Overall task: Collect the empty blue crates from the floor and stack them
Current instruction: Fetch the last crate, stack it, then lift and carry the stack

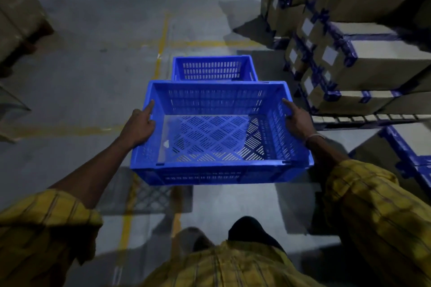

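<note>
I carry an empty blue slotted crate (219, 168) in front of me, above the floor, its open top facing up. My left hand (140, 126) grips its left rim, the index finger stretched along the edge. On the right rim my right hand (298, 121) holds on the same way. Just beyond the carried crate, a second empty blue crate (213, 69) stands on the floor, partly hidden behind the near one.
Stacked cardboard boxes with blue tape (349, 58) fill the right side on pallets. More boxes (16, 11) stand at the far left. Yellow lines (161, 44) mark the grey concrete floor. My dark shoe (249, 228) shows below the crate.
</note>
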Demonstrator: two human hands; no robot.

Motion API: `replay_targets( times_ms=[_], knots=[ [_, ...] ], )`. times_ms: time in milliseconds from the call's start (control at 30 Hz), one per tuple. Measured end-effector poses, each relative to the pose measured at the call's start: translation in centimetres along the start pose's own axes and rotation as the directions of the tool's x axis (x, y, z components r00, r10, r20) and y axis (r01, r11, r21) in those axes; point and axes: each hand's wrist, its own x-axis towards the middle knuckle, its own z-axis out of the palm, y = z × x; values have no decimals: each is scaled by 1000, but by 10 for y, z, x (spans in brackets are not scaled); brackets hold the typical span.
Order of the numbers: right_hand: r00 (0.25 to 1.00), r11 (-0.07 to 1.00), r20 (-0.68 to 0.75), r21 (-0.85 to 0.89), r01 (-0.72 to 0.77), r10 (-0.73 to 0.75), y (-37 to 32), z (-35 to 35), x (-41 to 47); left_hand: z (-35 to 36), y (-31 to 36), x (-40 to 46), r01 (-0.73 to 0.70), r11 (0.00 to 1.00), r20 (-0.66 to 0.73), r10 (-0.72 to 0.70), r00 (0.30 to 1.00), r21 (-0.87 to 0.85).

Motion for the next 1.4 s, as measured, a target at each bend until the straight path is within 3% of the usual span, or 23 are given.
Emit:
replay_targets(
  times_ms=[367, 667, 800, 1067, 1400],
  knots=[
    [993, 993, 91, 93, 66, -75, -10, -4, 250, -22, 27, 225, 1, 1000, -81, -2, 997, -10],
    [998, 993, 43, 113, 46, -51, -19, 1, 385, -16, 44, 353, 7, 990, -64, -16, 998, -140],
    [998, 996, 64, 87, 14, -20, -17, 18, 437, -2, 45, 410, 42, 994, -54, -48, 997, -98],
    [997, 996, 78, 84, -9, 3, -18, 56, 506, 24, 28, 485, 27, 996, -46, -30, 998, -81],
    [997, 995, 70, 100, 6, -13, -35, 76, 513, 23, -4, 493, -9, 995, -19, 7, 1000, -101]
  ],
)
